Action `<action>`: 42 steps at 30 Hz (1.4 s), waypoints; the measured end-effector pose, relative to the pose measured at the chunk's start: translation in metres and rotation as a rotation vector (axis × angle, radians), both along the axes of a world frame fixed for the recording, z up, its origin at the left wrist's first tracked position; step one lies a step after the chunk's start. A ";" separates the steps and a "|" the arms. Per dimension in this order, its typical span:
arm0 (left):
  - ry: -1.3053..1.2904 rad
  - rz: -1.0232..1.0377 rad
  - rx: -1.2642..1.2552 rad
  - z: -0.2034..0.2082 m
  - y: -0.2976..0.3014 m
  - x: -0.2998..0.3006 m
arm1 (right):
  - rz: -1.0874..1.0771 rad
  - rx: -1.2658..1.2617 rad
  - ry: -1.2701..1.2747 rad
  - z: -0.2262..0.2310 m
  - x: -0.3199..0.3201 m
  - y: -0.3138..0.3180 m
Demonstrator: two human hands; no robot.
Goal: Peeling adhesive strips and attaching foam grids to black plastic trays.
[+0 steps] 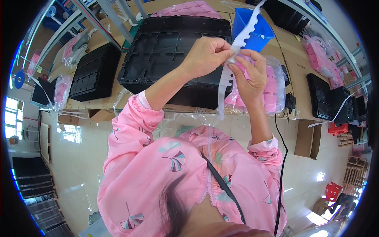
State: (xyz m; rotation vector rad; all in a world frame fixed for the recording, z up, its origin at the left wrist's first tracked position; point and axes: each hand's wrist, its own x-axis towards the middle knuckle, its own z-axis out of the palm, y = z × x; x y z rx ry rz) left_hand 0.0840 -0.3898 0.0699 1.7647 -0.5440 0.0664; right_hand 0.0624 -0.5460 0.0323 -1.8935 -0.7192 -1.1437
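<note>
A long white strip (225, 93) with a notched edge runs up from the table's front edge past the blue bin. Thumb and fingers of my left hand (205, 57) are pinched together on its middle. Just to the right, my right hand (252, 75) pinches the same strip, its fingertips close to the left ones. Under my left forearm lies a large black plastic tray (166, 51) with a ribbed, cross-marked surface. Pink pieces in clear plastic (272, 91) rest beneath and beside my right hand.
Behind my hands stands the blue bin (264, 39). Another black tray (96, 73) is at the left on the cardboard-covered table (292, 51). A black power adapter (290, 102) with a cable hangs at the front edge. Metal frame posts (114, 19) rise at the far left.
</note>
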 end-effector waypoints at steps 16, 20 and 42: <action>0.197 0.069 -0.106 -0.022 0.007 -0.008 | 0.063 -0.083 -0.118 -0.021 0.004 0.009; 0.155 0.112 -0.107 -0.024 0.010 -0.008 | 0.148 -0.072 -0.059 -0.017 0.001 0.013; 0.031 0.105 0.103 -0.012 0.072 0.000 | 0.483 -0.869 1.087 -0.002 0.074 0.021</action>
